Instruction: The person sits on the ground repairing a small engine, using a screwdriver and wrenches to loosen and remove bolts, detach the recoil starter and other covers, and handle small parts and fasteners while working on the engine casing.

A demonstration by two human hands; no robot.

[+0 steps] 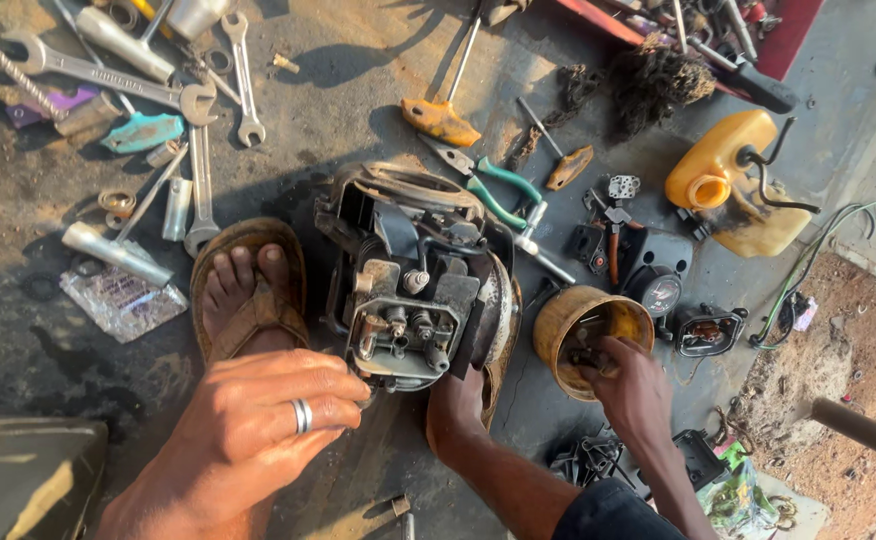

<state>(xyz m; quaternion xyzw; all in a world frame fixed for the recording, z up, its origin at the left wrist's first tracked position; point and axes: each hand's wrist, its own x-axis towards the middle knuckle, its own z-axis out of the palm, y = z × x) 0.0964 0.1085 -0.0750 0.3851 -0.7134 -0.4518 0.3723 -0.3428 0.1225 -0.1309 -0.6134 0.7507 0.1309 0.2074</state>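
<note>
Oily concrete floor (358, 90) under us: the small engine (413, 285) sits wedged between our feet, our left hand (253, 425) spread flat bracing it, our right hand (628, 385) dipping fingers into the rusty tin (558, 320) just beside the engine.

Single head-worn view, looking steeply down, close over cluttered concrete floor (358, 90)
</note>
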